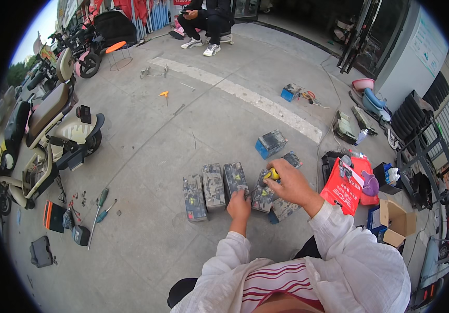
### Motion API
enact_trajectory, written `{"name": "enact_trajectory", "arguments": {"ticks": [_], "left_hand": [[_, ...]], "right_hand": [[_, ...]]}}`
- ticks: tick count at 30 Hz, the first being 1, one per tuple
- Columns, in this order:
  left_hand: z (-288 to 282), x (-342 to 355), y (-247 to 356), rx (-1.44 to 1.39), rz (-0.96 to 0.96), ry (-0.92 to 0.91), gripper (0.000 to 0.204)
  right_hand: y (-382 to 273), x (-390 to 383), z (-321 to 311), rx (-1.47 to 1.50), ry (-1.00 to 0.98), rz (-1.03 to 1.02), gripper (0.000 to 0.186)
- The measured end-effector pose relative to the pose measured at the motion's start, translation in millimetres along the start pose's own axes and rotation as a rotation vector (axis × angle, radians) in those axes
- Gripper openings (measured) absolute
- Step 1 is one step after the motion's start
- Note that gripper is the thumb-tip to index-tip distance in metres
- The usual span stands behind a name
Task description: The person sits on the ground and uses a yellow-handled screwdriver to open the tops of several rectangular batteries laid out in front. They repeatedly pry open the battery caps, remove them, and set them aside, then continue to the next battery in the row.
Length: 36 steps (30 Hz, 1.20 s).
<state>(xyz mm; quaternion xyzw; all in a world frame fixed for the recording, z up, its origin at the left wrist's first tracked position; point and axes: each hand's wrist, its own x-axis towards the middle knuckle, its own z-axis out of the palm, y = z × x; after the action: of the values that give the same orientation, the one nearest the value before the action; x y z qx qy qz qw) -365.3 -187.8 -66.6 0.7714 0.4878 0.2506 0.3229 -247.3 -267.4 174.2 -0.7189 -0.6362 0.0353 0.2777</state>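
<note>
Several dirt-covered block-shaped batteries stand in a row on the concrete, among them one at the left end (195,197) and one next to it (213,185). My left hand (239,207) has its fingers closed against the near end of a third battery (234,175). My right hand (290,182) grips a tool with a stubby yellow handle (273,174) over a battery with a yellow label (262,197); the tool's working end is hidden. Close by the right hand are a tilted battery (285,210) and a blue-sided battery (271,144).
Screwdrivers (98,215) and a dark power-tool battery pack (81,235) lie left. A scooter (57,130) stands beyond them. To my right are a red bag (342,190) and an open cardboard box (395,221). A person (207,21) sits at the back.
</note>
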Motion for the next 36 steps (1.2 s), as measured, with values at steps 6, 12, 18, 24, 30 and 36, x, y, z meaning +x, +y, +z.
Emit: {"name": "enact_trajectory", "arguments": {"ticks": [6,12,18,24,30,36], "left_hand": [[0,0,-3,0.004,-0.007,0.001,0.027],[-2,-1,2,0.016,-0.021,-0.023,0.027],[0,0,2,0.003,-0.007,0.002,0.026],[-3,3,-2,0.016,-0.017,0.009,0.027],[9,-2,-5,-0.034,-0.009,-0.008,0.033],[8,1,-7,-0.039,0.008,0.088,0.029]], "right_hand": [[-15,3,-6,-0.122,-0.164,0.303,0.039],[-4,-2,-1,-0.077,0.001,0.018,0.032],[5,0,2,-0.037,-0.057,0.151,0.036],[-16,6,-4,0.028,-0.052,0.079,0.034],[15,-4,13,0.123,-0.044,-0.018,0.033],[12,-9,12,0.089,-0.008,0.038,0.032]]}}
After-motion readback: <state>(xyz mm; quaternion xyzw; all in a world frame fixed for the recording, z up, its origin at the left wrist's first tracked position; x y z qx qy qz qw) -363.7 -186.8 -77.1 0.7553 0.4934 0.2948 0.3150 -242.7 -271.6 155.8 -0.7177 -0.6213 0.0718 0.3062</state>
